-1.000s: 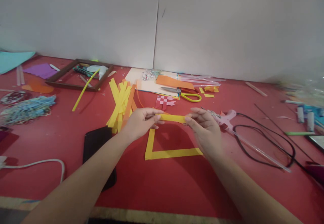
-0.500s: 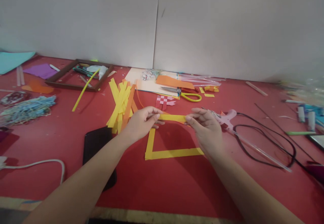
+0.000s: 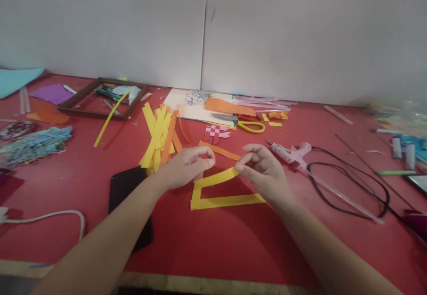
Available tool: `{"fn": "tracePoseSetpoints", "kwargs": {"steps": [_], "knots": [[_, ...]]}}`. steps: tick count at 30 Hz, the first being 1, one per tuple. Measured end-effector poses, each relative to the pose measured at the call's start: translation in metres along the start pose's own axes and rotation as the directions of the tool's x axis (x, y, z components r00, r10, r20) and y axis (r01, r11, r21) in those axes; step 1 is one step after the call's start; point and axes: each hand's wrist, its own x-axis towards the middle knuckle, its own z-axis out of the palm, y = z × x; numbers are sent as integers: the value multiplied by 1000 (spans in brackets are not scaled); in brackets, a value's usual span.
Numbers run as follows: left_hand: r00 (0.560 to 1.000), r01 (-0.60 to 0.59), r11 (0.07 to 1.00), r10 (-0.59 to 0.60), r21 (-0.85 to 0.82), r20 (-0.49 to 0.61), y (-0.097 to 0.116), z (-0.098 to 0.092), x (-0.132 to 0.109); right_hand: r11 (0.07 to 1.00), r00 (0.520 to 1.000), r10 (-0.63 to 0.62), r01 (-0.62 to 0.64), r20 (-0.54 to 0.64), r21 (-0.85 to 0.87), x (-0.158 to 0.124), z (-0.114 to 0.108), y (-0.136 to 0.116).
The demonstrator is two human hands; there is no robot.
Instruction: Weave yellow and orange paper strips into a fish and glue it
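Note:
My right hand (image 3: 267, 172) pinches one end of a yellow paper strip (image 3: 218, 178) between thumb and fingers. From there the strip slopes down to the left, its other end over the corner of an L-shaped pair of yellow strips (image 3: 230, 201) lying on the table. Above the strip's left part is my left hand (image 3: 188, 166), thumb and index tips pressed together. Nothing shows between them, and the strip hangs apart from these tips. Behind the hands lies an orange strip (image 3: 222, 151).
A pile of yellow strips (image 3: 156, 137) and a black phone-like object (image 3: 128, 188) lie left on the red table (image 3: 213, 250). Scissors (image 3: 250, 127) and a woven pink paper fish (image 3: 215, 131) are behind; a pink glue gun (image 3: 293, 153) with a black cord is right.
My left hand has let go of the yellow strip's left end, which dropped toward the L-shape. My right hand has moved slightly left and down, still holding the strip.

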Motion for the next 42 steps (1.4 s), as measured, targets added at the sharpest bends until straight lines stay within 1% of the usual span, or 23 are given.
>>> {"fn": "tracePoseSetpoints", "kwargs": {"steps": [1, 2, 5, 8, 12, 15, 18, 20, 22, 25, 28, 31, 33, 36, 42], "knots": [[999, -30, 998, 31, 52, -17, -1, 0, 2, 1000, 999, 3, -3, 32, -11, -1, 1, -1], [998, -58, 994, 60, 94, -11, -2, 1, 4, 1000, 998, 3, -2, 57, -18, -2, 2, -1], [993, -101, 981, 90, 163, 75, -5, 3, 7, 1000, 993, -1, 4, 114, -26, -4, 5, 1], [986, -125, 976, 101, 176, 136, -4, 4, 5, 999, 989, 7, 0, 145, -46, -4, 7, 3], [985, -115, 980, 92, 160, 143, -2, 6, 3, 998, 989, 35, -26, 146, -63, -5, 9, 3], [982, -123, 975, 93, 187, 162, -3, 9, 4, 997, 987, 59, -50, 150, -62, -6, 10, 2], [986, -124, 967, 94, 222, 140, -7, 11, 6, 996, 989, 53, -42, 140, -77, -7, 11, 1], [991, -109, 969, 88, 223, 102, -8, 12, 6, 994, 992, 41, -30, 115, -101, -7, 11, 1], [995, -93, 977, 82, 194, 63, -8, 12, 7, 992, 995, 34, -22, 90, -128, -7, 11, 0], [997, -70, 986, 66, 150, 30, -6, 12, 6, 987, 995, 24, -8, 94, -161, -7, 11, -1], [997, -50, 988, 41, 144, 62, -4, 13, 5, 980, 994, 12, 10, 110, -199, -7, 13, -2], [995, -48, 979, 29, 196, 98, -4, 14, 5, 974, 992, 9, 21, 127, -226, -7, 15, -2], [995, -55, 973, 34, 223, 95, -5, 15, 6, 973, 986, 17, 21, 165, -229, -8, 17, -1], [996, -65, 974, 48, 217, 81, -6, 15, 6, 975, 978, 31, 16, 204, -223, -8, 18, 1], [993, -85, 978, 68, 192, 94, -5, 15, 7, 979, 981, 43, -5, 189, -202, -6, 21, 1]]}}
